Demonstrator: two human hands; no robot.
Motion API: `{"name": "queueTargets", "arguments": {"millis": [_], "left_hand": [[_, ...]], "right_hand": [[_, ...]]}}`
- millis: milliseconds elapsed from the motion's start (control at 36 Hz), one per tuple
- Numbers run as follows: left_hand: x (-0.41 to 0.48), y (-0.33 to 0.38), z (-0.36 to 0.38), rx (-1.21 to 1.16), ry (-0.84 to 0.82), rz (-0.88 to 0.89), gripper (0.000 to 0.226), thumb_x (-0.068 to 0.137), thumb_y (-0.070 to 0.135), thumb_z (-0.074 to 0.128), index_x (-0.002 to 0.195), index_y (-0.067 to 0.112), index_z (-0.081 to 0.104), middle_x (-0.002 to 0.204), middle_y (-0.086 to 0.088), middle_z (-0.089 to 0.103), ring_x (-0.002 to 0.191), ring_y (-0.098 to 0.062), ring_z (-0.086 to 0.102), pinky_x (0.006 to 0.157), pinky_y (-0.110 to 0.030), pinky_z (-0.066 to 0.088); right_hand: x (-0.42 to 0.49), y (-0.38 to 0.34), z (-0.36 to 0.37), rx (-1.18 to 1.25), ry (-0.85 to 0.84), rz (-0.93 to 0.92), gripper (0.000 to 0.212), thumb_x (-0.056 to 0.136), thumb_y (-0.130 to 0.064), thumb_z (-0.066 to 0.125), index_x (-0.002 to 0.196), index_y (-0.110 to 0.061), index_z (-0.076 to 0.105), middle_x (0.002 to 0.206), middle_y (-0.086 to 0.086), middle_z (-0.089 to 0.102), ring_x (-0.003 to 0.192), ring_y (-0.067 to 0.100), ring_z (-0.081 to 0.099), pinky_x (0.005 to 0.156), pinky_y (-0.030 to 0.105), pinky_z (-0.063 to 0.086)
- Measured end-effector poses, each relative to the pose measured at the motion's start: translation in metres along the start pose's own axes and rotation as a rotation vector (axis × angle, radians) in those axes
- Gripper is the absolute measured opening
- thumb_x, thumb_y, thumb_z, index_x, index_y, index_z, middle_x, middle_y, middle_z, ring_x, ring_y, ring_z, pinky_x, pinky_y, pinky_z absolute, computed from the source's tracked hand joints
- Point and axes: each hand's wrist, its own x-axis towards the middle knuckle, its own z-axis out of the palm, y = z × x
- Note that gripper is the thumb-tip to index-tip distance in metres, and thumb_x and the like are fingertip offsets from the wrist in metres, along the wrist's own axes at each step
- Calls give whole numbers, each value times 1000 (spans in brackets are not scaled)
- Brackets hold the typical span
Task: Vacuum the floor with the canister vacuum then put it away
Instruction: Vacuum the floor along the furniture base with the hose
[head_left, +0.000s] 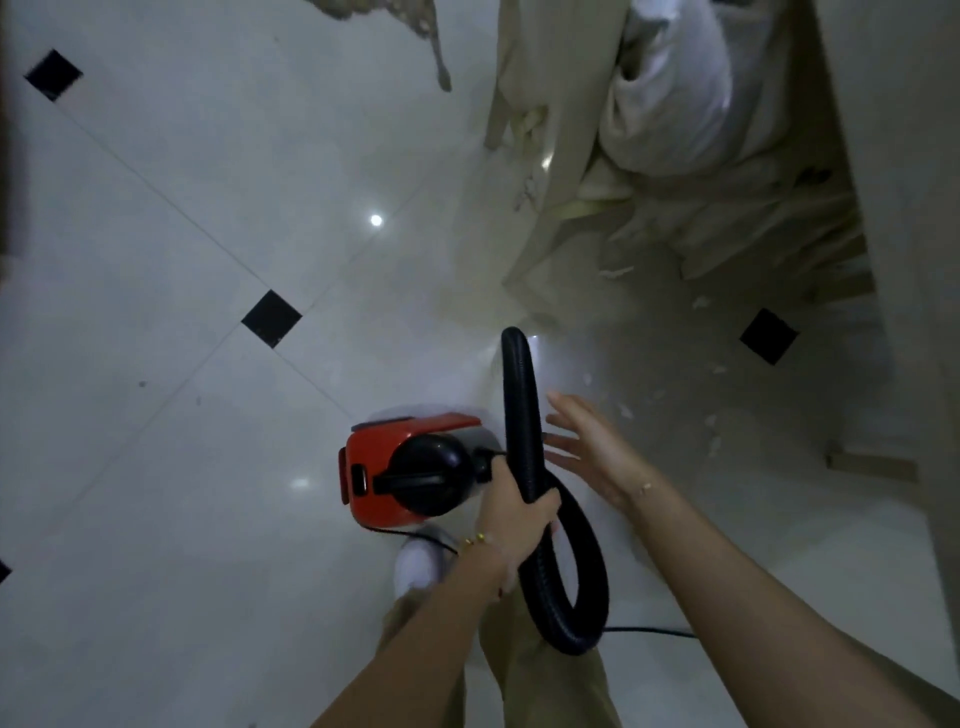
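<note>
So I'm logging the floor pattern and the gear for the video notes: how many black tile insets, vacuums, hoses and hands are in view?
Black tile insets: 4, counting one, another, a third, and a sliver at the left edge
Red canister vacuum: 1
Black hose: 1
Hands: 2, left hand gripping the hose, right hand open
Total: 8

Left hand (511, 512) wrapped around the black hose (521, 415) beside the red canister vacuum (410, 467), right hand (592, 449) spread wide just beside the hose, paper scraps (670, 400) strewn on white tiled floor (208, 260).
</note>
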Motion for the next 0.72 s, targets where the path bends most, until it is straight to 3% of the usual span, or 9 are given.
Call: {"name": "queueTargets", "arguments": {"millis": [56, 111, 250, 389, 472, 611, 722], "left_hand": [[1, 1, 6, 130, -59, 34, 32, 87, 13, 58, 110, 5, 38, 82, -13, 57, 67, -22, 59, 65, -39, 54], [6, 3, 9, 190, -107, 26, 31, 88, 15, 57, 111, 8, 38, 80, -10, 57, 67, -20, 57, 61, -32, 51], [25, 7, 1, 202, -250, -9, 34, 88, 12, 59, 113, 15, 37, 86, -11, 57, 70, -19, 57, 69, -35, 53], [51, -1, -4, 271, -302, -17, 44, 84, 14, 63, 119, 9, 37, 83, -3, 56, 77, -19, 59, 76, -38, 55], [62, -7, -3, 254, -297, -40, 45, 84, 15, 64, 120, 10, 37, 87, -6, 56, 79, -20, 59, 73, -36, 54], [76, -9, 2, 204, -267, -68, 39, 83, 19, 66, 109, 16, 36, 94, -8, 53, 85, -24, 58, 82, -45, 55], [92, -4, 3, 140, -274, -116, 47, 84, 14, 67, 120, 10, 37, 96, -9, 52, 75, -18, 57, 69, -34, 54]], "right_hand": [[8, -5, 3, 60, -27, 24, 77, 81, -47, 67, 140, -9, 38, 122, 8, 57, 102, 22, 63, 79, 32, 55], [15, -6, 6, 128, 9, 8, 52, 84, -34, 68, 123, -4, 51, 105, 11, 59, 92, 23, 65, 79, 35, 56], [29, -1, 5, 283, 144, -36, 24, 88, -11, 62, 109, -8, 50, 83, 8, 56, 71, 19, 60, 69, 33, 55], [42, 2, 5, 270, 152, -104, 31, 89, -5, 56, 117, -12, 45, 82, 8, 51, 68, 17, 54, 69, 33, 52], [50, 1, 8, 221, 143, -115, 27, 90, -3, 54, 112, -17, 47, 85, 9, 50, 69, 18, 52, 67, 32, 51], [64, -6, 13, 102, 132, -171, 31, 91, 3, 49, 110, -20, 43, 84, 8, 48, 66, 18, 49, 64, 32, 48], [79, -9, 12, 76, 147, -200, 39, 91, 3, 49, 117, -25, 39, 85, 7, 49, 64, 17, 50, 61, 30, 49]]}}
